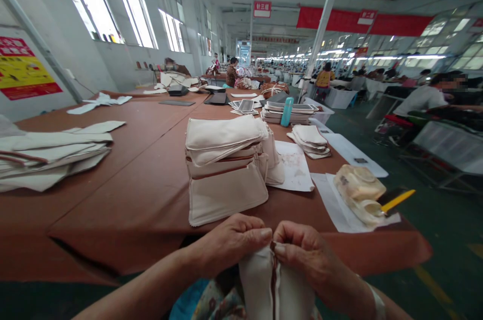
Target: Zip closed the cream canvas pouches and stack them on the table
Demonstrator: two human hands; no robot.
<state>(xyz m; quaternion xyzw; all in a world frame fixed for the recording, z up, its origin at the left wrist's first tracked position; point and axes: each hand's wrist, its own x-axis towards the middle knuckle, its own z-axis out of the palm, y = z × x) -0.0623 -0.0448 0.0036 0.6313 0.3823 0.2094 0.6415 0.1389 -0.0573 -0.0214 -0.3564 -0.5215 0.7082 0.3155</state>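
A cream fabric piece [258, 282] with a brown-edged opening down its middle hangs over my lap, below the table's front edge. My left hand [237, 234] pinches its top end on the left, thumb over curled fingers. Close beside it, my right hand [302, 247] grips the same end from the right, its thumb by a small brown tip. The fingertips of both hands nearly meet there. Just beyond my hands a stack of similar cream sewn pieces [228, 194] with brown edges rests on the table.
The brown-covered table [143, 174] reaches far ahead. Cream panels [53, 159] lie at left. Right of the stack are a white sheet [292, 166], smaller cream pieces [309, 139], a turquoise bottle [287, 111] and a cut plastic container [358, 184] beside a yellow-handled tool [398, 200]. A person [422, 96] sits far right.
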